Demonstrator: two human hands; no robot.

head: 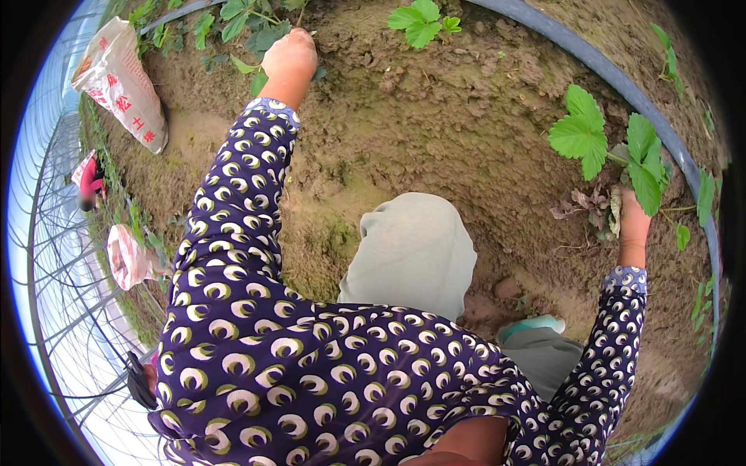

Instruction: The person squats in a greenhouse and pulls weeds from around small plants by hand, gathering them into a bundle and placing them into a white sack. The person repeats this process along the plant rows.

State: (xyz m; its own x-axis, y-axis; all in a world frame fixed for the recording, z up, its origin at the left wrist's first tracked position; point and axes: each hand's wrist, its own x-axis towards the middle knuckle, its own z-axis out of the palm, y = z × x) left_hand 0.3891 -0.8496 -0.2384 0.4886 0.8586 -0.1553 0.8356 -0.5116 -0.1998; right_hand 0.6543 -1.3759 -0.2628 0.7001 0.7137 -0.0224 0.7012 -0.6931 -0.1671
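Note:
My left hand (291, 53) is curled at the base of a leafy plant (269, 36) at the upper left. Its fingertips face away from me, so whether they grip a stem is hidden. On the far right, my right hand (634, 216) reaches into a strawberry plant (583, 137), whose green leaves cover much of the fingers. A pale, dried leaf (615, 211) lies against that hand. Reddish withered leaves (590, 205) rest on the soil just left of it. Another small strawberry plant (421, 23) grows in the soil between both hands, near the top.
A grey hose (618, 81) curves along the bed past the plants. A printed white sack (125, 87) stands at the upper left, with a red-and-white bag (129, 256) below it. Two other people are at the left: one crouching (91, 177), one partly hidden (143, 378).

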